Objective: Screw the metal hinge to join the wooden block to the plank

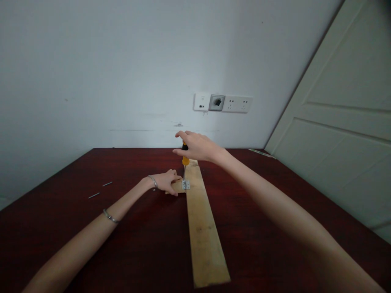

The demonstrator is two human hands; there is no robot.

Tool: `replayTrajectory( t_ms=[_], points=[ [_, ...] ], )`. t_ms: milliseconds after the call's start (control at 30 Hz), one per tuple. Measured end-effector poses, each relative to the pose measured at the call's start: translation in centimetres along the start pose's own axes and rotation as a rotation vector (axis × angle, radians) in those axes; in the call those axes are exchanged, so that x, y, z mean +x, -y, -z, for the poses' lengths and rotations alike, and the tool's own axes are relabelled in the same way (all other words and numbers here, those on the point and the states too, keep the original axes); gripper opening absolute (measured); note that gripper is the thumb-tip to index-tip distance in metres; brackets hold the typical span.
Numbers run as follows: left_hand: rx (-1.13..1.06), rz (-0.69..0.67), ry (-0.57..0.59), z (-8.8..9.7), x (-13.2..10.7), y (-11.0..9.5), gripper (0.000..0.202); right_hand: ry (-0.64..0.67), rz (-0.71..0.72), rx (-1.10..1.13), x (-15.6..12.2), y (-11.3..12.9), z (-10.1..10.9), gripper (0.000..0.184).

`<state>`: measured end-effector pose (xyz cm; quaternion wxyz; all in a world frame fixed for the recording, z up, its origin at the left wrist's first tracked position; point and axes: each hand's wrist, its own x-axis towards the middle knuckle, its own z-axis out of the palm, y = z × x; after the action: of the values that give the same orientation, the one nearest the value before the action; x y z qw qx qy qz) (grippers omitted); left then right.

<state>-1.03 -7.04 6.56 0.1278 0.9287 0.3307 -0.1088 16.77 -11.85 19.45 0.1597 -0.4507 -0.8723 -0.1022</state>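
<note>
A long pale wooden plank (203, 228) lies lengthwise on the dark red table (275, 211). A small metal hinge (185, 184) sits at its left edge, joined to a small wooden block (178, 186). My left hand (166, 182) presses on that block, fingers curled around it. My right hand (195, 146) is closed over the top of a yellow-and-black screwdriver (185, 160), which stands upright with its tip on the hinge.
Two loose nails or screws (100, 190) lie on the table to the left. A row of wall sockets (222, 103) is on the white wall behind. A pale door (342, 122) stands at the right.
</note>
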Motion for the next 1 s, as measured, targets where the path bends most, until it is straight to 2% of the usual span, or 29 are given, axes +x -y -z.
replayTrajectory(
  t_ms=[133,300,500,667,867,1000],
  points=[
    [-0.014,0.007,-0.003,-0.09,0.06,0.13,0.072,-0.045,-0.001,-0.024,-0.12,-0.11,-0.34,0.039],
    [-0.009,-0.001,0.010,-0.09,0.07,0.19,0.075,-0.040,0.011,-0.048,-0.32,-0.22,-0.20,0.049],
    [-0.010,-0.018,-0.002,-0.07,0.02,0.15,0.071,0.032,0.017,-0.006,0.14,-0.56,0.00,0.040],
    [-0.014,-0.007,0.008,-0.06,0.06,0.18,0.074,0.032,0.018,-0.015,-0.02,-0.33,0.07,0.050],
    [0.004,0.002,0.009,-0.05,0.12,0.22,0.073,0.022,0.041,0.005,0.17,-0.35,-0.23,0.040],
    [0.014,0.004,0.013,0.09,0.05,0.03,0.072,0.012,0.025,-0.005,0.15,-0.42,-0.35,0.047]
  ],
)
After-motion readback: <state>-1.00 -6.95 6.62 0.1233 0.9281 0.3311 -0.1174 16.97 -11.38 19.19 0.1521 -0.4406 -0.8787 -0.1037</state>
